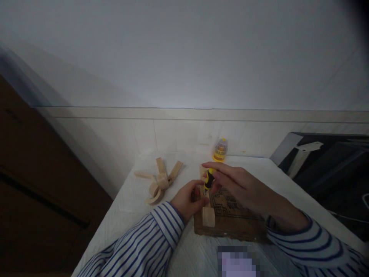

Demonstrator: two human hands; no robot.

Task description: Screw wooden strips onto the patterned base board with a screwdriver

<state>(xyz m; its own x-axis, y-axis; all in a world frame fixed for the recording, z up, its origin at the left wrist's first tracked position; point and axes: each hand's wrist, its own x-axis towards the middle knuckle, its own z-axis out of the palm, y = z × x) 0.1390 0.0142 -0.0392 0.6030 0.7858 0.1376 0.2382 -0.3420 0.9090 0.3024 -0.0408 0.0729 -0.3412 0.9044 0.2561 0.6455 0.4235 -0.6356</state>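
My right hand point(230, 181) is closed around the yellow and black handle of a screwdriver point(209, 179). The tool tilts downward, its metal tip at a pale wooden piece point(208, 216) with a curled end. My left hand point(188, 200) grips that wooden piece from the left, thumb and fingers on either side of the screwdriver's tip. Under both hands lies a thick brown board point(239, 227) with a black geometric pattern, partly hidden by my right hand and forearm. Whether the tip sits in a screw is too small to tell.
Left of my hands, several pale wooden pieces point(161, 181) lie joined together on the white-covered table point(121, 219). By the wall stands a clear container with a yellow base point(220, 150). Dark objects point(334, 165) are at the right, a dark brown cabinet point(43, 184) at the left.
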